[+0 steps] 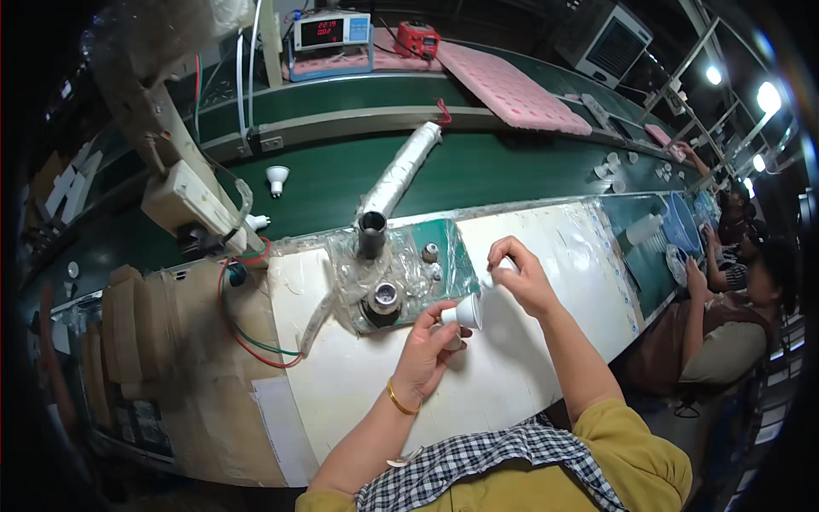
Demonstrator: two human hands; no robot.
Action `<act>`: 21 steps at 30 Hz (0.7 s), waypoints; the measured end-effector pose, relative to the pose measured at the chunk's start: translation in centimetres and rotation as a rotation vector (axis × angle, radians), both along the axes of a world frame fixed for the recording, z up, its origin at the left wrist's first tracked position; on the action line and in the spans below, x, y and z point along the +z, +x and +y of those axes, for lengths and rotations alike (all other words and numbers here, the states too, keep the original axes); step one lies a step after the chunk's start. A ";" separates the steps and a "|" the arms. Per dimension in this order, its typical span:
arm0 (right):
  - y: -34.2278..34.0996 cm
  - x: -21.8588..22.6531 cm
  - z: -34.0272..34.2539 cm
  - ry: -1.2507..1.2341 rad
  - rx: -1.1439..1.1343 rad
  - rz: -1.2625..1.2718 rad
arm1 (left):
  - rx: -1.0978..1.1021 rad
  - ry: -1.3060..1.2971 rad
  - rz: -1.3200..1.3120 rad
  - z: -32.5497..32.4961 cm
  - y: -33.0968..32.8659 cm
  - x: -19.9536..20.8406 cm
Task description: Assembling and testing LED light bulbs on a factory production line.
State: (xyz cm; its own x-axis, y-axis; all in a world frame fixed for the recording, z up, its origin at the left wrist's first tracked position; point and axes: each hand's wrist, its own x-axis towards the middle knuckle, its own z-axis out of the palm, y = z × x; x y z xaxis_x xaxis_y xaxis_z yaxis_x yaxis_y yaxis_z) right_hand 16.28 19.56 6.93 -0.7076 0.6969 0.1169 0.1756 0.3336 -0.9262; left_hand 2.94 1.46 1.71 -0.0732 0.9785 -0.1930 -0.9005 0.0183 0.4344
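My left hand point(424, 348) is closed around a white cup-shaped spotlight bulb point(466, 313), its wide end turned to the right. Another pale rounded piece, partly covered by the fingers, shows under the bulb in the same hand. Just right of the bulb's wide end, my right hand point(522, 277) pinches a small pale, translucent piece point(502, 269) whose kind I cannot make out. Beyond my left hand a round metal holder point(386, 296) stands upright on a plastic-wrapped green board point(452, 241). Small metal-and-white parts point(430, 253) stand on that board.
A black tube point(372, 236) with a foil-wrapped pipe point(405, 166) rises behind the holder. Red and green wires point(247, 337) loop over cardboard at left. White bulbs point(277, 179) lie on the green belt. A meter point(331, 32) and pink foam point(512, 85) sit above. Co-workers point(725, 333) sit right.
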 end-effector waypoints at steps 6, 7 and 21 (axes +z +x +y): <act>-0.8 4.4 -4.5 0.041 0.344 -0.355 | 0.032 -0.034 -0.008 0.2 -0.1 -0.9; -0.6 4.2 -4.7 0.038 0.342 -0.358 | 0.035 -0.043 -0.021 0.1 0.1 -0.8; -4.6 -0.2 -1.1 0.080 -0.183 -0.534 | -0.276 0.019 0.141 0.0 0.3 0.4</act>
